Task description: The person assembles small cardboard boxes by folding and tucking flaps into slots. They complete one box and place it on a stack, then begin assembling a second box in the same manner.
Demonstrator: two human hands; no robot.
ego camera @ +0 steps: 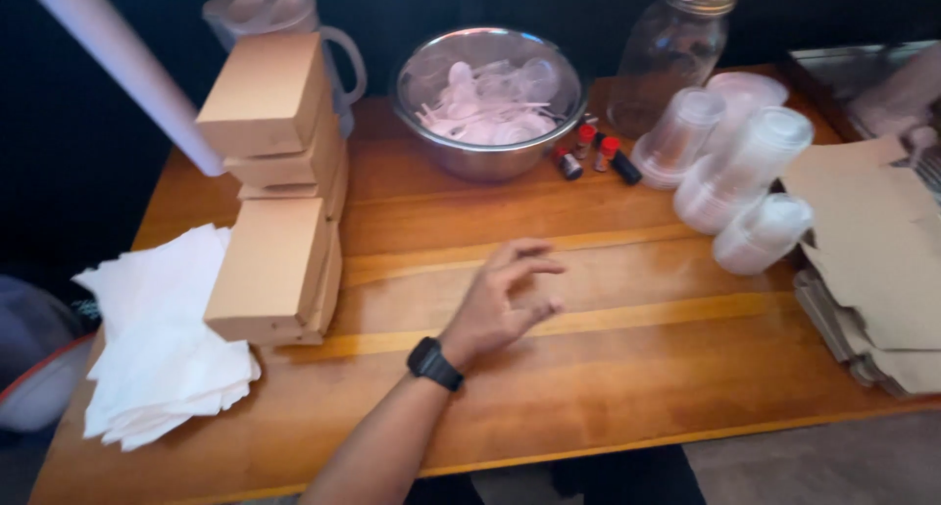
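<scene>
A left hand [505, 299] with a black wristband hovers over the bare middle of the wooden table [608, 368], fingers [534, 267] loosely curled and spread, holding nothing. Nearest to it, just to its left, stand stacked tan cardboard boxes [274, 260], with a pile of white paper napkins [162, 338] beyond them. Behind the hand sits a steel bowl of white plastic cutlery [490, 103]. To its right lie stacks of clear plastic cups [740, 172] and flattened brown cardboard [872, 240].
</scene>
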